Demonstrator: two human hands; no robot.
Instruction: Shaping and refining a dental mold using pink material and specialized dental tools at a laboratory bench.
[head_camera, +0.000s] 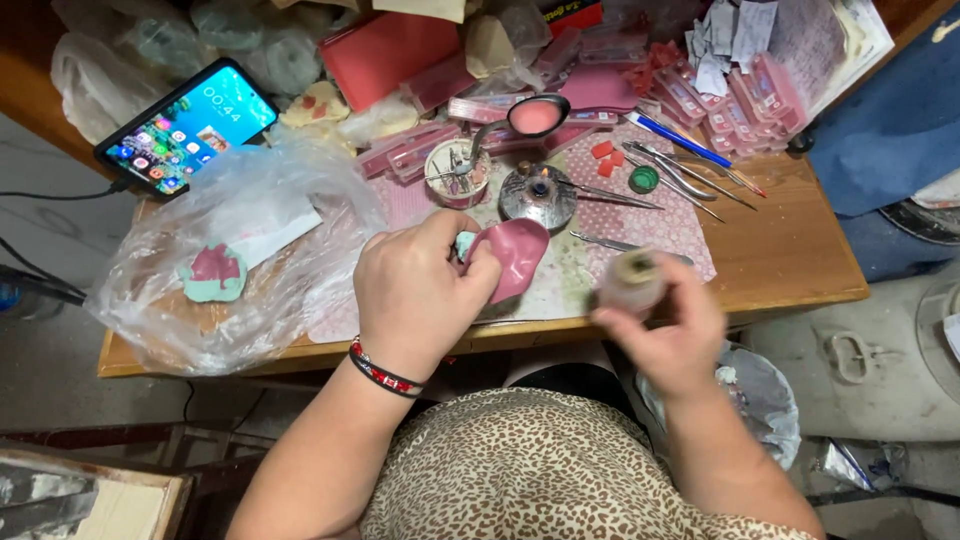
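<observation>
left hand (418, 295): grip clamped on pink wax sheet (515, 255), soft, bendable; best pinched at its edge.
right hand (668, 325): blurred, grip closed around small jar (630, 281), light, rigid.

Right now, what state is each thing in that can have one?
Left hand: gripping the pink piece.
Right hand: blurred, holding a small bottle.
Phone: screen lit, cable plugged in.
Burner: small flame lit.
Plastic bag: lying open, pink and green mould on it.
Tool cup: upright, tools standing in it.
Green cap: off, lying alone.
</observation>
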